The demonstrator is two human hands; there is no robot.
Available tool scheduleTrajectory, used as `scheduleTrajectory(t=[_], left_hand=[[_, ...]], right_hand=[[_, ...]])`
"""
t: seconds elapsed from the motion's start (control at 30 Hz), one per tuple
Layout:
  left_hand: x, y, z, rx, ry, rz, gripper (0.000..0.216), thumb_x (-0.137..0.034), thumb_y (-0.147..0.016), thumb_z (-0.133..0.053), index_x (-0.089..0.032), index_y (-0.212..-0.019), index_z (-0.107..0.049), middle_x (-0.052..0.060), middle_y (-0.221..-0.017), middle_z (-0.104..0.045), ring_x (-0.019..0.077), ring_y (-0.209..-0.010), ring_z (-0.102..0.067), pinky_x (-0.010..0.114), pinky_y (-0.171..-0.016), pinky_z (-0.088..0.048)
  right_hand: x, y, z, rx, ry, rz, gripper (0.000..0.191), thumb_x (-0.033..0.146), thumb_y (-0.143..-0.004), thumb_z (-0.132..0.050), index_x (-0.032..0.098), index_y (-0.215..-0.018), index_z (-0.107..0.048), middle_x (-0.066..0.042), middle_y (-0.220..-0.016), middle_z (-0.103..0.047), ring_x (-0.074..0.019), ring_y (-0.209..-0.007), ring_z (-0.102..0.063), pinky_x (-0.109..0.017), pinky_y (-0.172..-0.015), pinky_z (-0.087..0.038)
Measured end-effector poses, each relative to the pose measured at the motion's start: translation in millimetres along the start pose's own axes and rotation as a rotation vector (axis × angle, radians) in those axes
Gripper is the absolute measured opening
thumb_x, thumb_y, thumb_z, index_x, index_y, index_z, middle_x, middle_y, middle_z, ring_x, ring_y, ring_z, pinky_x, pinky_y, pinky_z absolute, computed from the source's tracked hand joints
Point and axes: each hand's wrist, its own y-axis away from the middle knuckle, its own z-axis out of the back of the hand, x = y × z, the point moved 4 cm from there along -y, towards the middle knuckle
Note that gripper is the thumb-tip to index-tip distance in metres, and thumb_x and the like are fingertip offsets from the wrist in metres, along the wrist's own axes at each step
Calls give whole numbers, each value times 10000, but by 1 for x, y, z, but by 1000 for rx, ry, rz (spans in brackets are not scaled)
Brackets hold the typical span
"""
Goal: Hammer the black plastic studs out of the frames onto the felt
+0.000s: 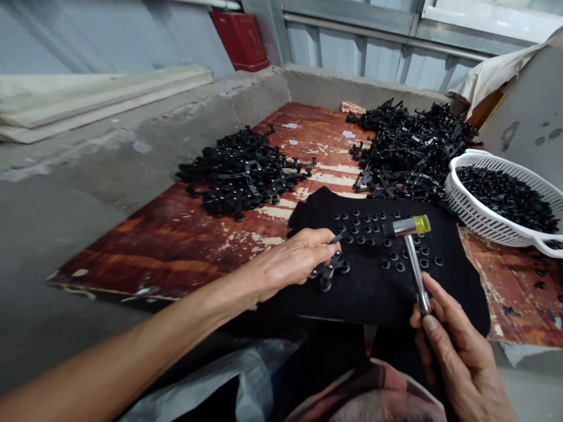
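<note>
My left hand (310, 255) is closed on a black linkage piece (328, 271) with jointed arms and round feet, at the left part of a black cloth (352, 302). In my right hand (455, 343) is a small mallet (413, 252) with a metal handle, a yellow face at one end and a dark one at the other. Its head hovers over the cloth, handle slanting down into my fingers. Several small black round caps (360, 239) stand in loose rows on the cloth, between the linkage piece and the mallet and around the mallet's head.
A heap of black linkages (246, 170) lies on the worn red-brown board (162, 234) to the left. Another black heap (409, 146) is at the back right. A white basket (479, 220) of small black parts stands at the right. A concrete ledge (132, 140) borders the left side.
</note>
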Motion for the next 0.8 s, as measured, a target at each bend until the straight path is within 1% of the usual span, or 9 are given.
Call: scheduleTrajectory(t=[0.1, 0.17, 0.3, 0.47, 0.6, 0.73, 0.8], left_hand=[[-6, 1, -3, -24, 11, 13, 322, -512, -684, -503, -200, -761, -486, -38, -678, -418, 101, -564, -343, 206, -493, -263], [-9, 2, -4, -35, -16, 7, 325, -521, -684, -494, -202, -740, -471, -36, -676, -418, 104, -564, -364, 212, -503, -297], [-11, 1, -4, -23, -55, -26, 347, -534, -698, -474, -199, -785, -504, -40, -654, -405, 109, -543, -375, 221, -493, -320], [-10, -1, -5, -23, -55, -40, 355, -534, -702, -468, -192, -789, -513, -42, -647, -406, 102, -532, -365, 214, -482, -324], [-8, -2, -5, -24, -36, -26, 340, -514, -715, -475, -188, -801, -518, -47, -640, -394, 86, -501, -324, 194, -445, -259], [-7, -2, -5, -21, -29, -31, 313, -489, -734, -479, -184, -794, -516, -49, -633, -379, 80, -493, -319, 185, -437, -244], [-7, -4, -4, -11, -31, -40, 305, -482, -742, -479, -183, -792, -513, -49, -633, -372, 79, -489, -324, 183, -433, -245]], right_hand=[[-3, -2, 2, 38, 29, 30, 470, 390, -982, -542, 384, -1449, -488, -36, -1189, -668, -152, -1060, -640, -284, -1011, -473], [-3, -3, 3, 47, 51, 41, 466, 389, -988, -531, 381, -1452, -486, -42, -1232, -665, -157, -1088, -640, -318, -1062, -435], [2, -1, 1, 26, 80, 72, 471, 384, -995, -513, 361, -1463, -475, -60, -1291, -652, -184, -1145, -632, -379, -1088, -418], [2, 1, 0, 55, 104, 78, 469, 365, -1002, -499, 371, -1469, -460, -64, -1347, -627, -193, -1204, -611, -408, -1108, -385], [1, 0, -1, 53, 95, 79, 467, 366, -1000, -503, 372, -1465, -465, -61, -1386, -605, -187, -1192, -622, -380, -1085, -413], [4, 1, -4, 7, 75, 58, 441, 374, -998, -507, 398, -1438, -497, -42, -1377, -620, -181, -1207, -612, -360, -1095, -397], [5, 2, -5, 14, 84, 55, 447, 367, -1000, -503, 392, -1445, -486, -42, -1404, -603, -178, -1191, -623, -347, -1074, -424]])
